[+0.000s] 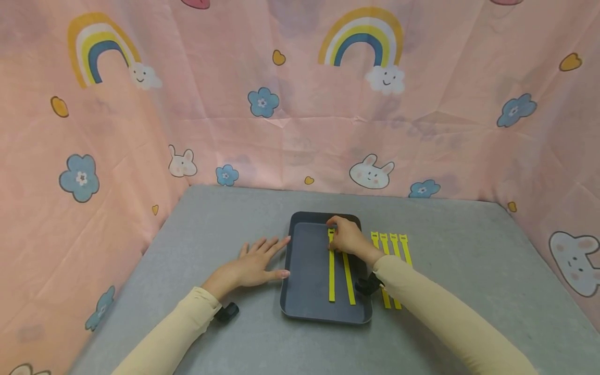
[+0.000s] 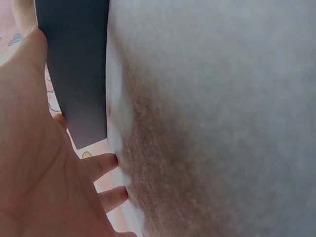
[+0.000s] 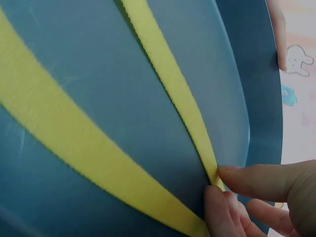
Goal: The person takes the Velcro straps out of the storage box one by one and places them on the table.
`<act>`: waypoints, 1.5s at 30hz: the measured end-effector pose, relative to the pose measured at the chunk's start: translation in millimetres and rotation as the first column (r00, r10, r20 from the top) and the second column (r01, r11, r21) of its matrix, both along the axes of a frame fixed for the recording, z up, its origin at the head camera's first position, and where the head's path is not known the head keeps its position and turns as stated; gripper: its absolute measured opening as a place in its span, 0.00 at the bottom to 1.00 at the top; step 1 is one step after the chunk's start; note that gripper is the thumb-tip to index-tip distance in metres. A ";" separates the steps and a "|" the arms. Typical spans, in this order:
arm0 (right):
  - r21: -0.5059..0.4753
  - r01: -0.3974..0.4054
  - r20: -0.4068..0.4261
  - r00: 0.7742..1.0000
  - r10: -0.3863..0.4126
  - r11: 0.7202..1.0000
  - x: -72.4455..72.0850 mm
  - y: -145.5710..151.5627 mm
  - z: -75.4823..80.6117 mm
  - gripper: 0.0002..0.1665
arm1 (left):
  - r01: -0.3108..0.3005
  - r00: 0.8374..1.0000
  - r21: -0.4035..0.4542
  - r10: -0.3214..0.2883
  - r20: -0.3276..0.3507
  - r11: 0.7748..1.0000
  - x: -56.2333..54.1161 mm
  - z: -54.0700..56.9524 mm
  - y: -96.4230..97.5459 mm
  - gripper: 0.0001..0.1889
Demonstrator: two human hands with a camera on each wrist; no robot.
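Note:
A dark grey tray (image 1: 300, 297) lies on the table with two yellow cable-tie straps inside, each with a slotted head. My right hand (image 1: 348, 238) reaches over the tray's far right part and pinches the left strap (image 1: 332, 284) near its head; the right wrist view shows thumb and finger on this strap (image 3: 180, 101). Beside it lies the second strap (image 1: 350, 286), its upper end hidden by the hand. With fingers spread, my left hand (image 1: 250, 266) touches the tray's left rim; in the left wrist view the thumb lies against the tray wall (image 2: 79, 74).
Right of the tray, several more yellow straps (image 1: 405, 250) lie side by side on the grey table (image 1: 469, 271), partly covered by the right forearm. A pink patterned curtain (image 1: 300, 140) encloses the table at the back and sides.

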State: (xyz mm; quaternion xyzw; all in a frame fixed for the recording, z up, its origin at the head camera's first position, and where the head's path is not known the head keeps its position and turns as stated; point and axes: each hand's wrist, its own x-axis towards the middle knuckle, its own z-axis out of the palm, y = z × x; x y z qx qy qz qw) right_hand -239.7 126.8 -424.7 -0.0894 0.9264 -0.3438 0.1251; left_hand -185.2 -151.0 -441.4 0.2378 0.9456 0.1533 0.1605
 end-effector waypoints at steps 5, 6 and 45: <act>0.028 0.004 -0.016 1.000 -0.003 1.000 -1.8 -6.5 -1.3 0.38 | -0.004 1.000 0.005 0.004 0.005 1.000 0.0 -0.2 0.3 0.46; 0.031 -0.001 -0.022 1.000 0.001 1.000 -2.1 -7.8 -1.7 0.38 | -0.005 1.000 0.005 0.005 0.005 1.000 0.2 -0.1 0.4 0.46; -0.221 0.122 -0.012 0.992 -0.128 0.968 -2.3 -30.5 -14.6 0.32 | -0.019 1.000 0.008 0.019 0.007 1.000 -0.1 0.0 1.4 0.46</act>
